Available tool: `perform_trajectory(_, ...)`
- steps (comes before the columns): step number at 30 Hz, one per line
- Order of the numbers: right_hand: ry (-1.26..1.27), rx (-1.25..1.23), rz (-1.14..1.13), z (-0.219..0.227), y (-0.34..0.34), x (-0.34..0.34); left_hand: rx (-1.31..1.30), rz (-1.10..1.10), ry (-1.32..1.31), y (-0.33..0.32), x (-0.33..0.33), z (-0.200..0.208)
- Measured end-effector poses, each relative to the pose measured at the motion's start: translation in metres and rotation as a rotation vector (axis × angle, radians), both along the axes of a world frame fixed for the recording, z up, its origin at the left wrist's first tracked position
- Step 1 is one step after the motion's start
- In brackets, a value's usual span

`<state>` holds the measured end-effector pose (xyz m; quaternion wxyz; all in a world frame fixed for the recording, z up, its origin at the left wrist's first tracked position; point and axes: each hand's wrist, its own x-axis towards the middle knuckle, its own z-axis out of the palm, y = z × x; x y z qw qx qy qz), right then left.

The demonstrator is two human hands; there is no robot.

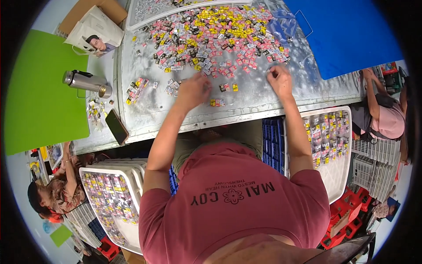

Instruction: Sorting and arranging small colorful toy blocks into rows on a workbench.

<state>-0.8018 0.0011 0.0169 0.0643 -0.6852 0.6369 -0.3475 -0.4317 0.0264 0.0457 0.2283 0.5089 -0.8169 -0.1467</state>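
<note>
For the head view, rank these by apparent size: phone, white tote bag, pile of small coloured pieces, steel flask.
Largest to smallest:
1. Pile of small coloured pieces
2. White tote bag
3. Steel flask
4. Phone

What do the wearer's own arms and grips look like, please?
The ungloved human left grip and ungloved human right grip have no visible wristwear; both forearms are bare below the short, dusty-red fabric sleeves.

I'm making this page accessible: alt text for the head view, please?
A person's left hand and right hand reach over a grey table strewn with small multicoloured pieces; a steel flask and smartphone are to the left.
</note>
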Motion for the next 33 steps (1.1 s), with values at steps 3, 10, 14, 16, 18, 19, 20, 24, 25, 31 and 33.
perform_trajectory(3,-0.156,0.062,0.207,0.001,0.027,0.027,-0.003,-0.055,-0.034,0.002,-0.011,-0.008)
perform_trajectory(10,-0.044,-0.011,0.458,0.007,0.042,0.076,0.016,-0.051,-0.03,0.002,-0.023,-0.015)
perform_trajectory(14,-0.053,-0.034,0.499,0.007,0.04,0.084,0.079,-0.014,0.015,0.007,-0.028,-0.013)
perform_trajectory(16,-0.077,-0.045,0.517,0.01,0.037,0.081,0.064,-0.007,0.115,0.008,-0.024,-0.012)
perform_trajectory(18,-0.284,0.123,0.345,0.012,0.029,0.064,0.076,0.046,0.094,0.0,-0.013,-0.009)
perform_trajectory(19,-0.174,-0.002,0.271,0.011,0.021,0.05,0.089,0.095,0.075,-0.005,-0.007,-0.008)
perform_trajectory(20,-0.133,-0.06,0.176,0.003,0.01,0.032,0.089,0.091,0.076,-0.011,-0.001,-0.009)
perform_trajectory(24,0.072,-0.179,-0.077,-0.004,-0.017,-0.008,-0.075,0.18,0.142,-0.036,0.022,-0.018)
perform_trajectory(25,0.073,-0.179,-0.078,-0.005,-0.021,-0.011,-0.153,0.19,0.127,-0.04,0.024,-0.021)
perform_trajectory(31,0.081,-0.118,-0.037,-0.005,-0.027,-0.011,-0.172,0.115,0.055,-0.058,0.023,-0.031)
perform_trajectory(33,0.126,-0.085,-0.023,-0.004,-0.026,-0.006,-0.148,0.124,0.056,-0.06,0.022,-0.031)
